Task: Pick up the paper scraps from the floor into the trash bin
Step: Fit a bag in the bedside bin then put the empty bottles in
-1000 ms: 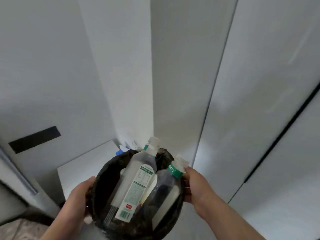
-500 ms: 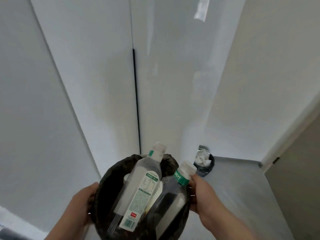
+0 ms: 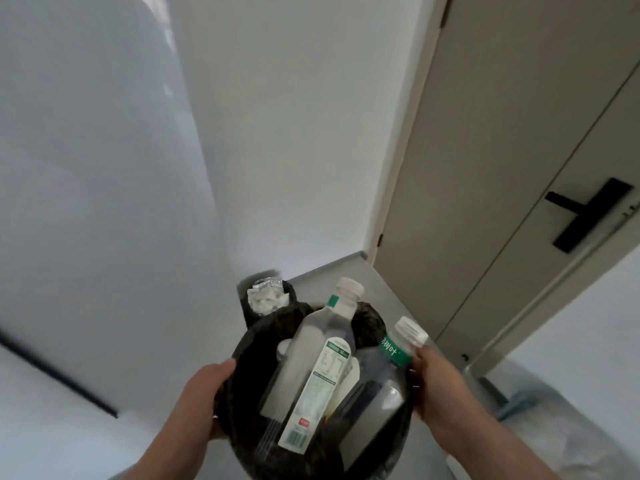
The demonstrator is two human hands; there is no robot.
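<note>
I see both arms stretched forward, the hands gripping one black-lined trash bin (image 3: 242, 368) by its rim: the left hand (image 3: 204, 400) clasps the left edge, the right hand (image 3: 438, 386) the right edge. Two plastic bottles stand tilted inside it, a labelled bottle (image 3: 318, 368) and a green-banded bottle (image 3: 384, 382). Ahead on the floor (image 3: 388, 292) sits a second bin (image 3: 266, 299), with crumpled paper scraps (image 3: 265, 298) in it. A door (image 3: 502, 168) stands to the right.
</note>
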